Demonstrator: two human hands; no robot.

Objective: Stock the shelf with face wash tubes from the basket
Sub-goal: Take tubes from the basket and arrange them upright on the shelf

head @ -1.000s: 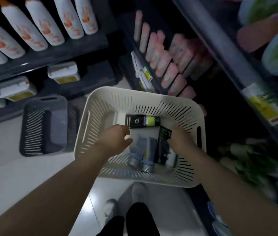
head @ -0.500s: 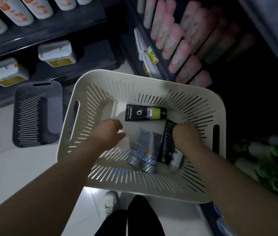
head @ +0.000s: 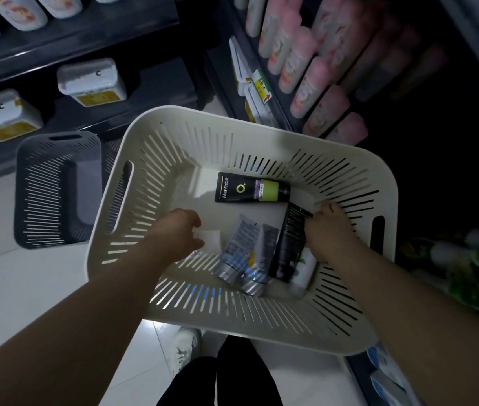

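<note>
Inside slotted plastic basket [head: 156, 133], glossy crimped tubes [head: 250, 190] lie.

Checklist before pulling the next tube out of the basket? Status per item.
1. Stock left in cream basket: ok, several lie on its floor.
2. Right hand pinching plain black tube: cannot tell; fingers touch its end.
3. Plain black tube unburdened: ok, lies atop a white tube.
4. Left hand free: cannot tell; it covers part of a white item.
5. Shelf gap for this stock: cannot tell; only pink tubes show.
</note>
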